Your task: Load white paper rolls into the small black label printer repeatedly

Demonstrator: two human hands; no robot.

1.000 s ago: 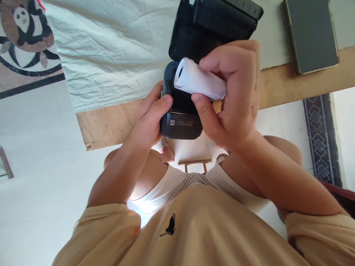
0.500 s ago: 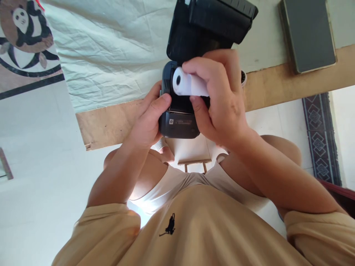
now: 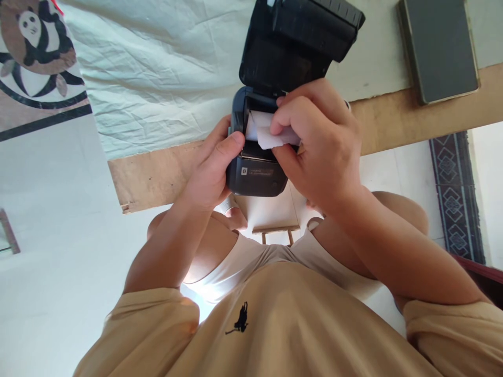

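Observation:
A small black receipt printer (image 3: 257,180) is held near the table's front edge, its lid (image 3: 283,57) swung up and away from me. My left hand (image 3: 214,165) grips the printer's left side, thumb on its rim. Inside the paper bay lies a white paper roll (image 3: 252,128), mostly covered by its loose end and my fingers. My right hand (image 3: 322,139) pinches the loose paper end (image 3: 271,137) between thumb and fingers, over the bay's right part.
A dark flat device like a phone or tablet (image 3: 442,50) lies at the right on the table. Wrinkled pale green cloth (image 3: 157,68) covers the tabletop, leaving a bare wooden edge (image 3: 153,175). A panda picture (image 3: 39,57) is at the upper left. Below stands a small wooden stool (image 3: 275,230).
The paper roll has gone down from above the bay into it. My right hand has shifted slightly right and now pinches the loose paper end; my left hand stays on the printer.

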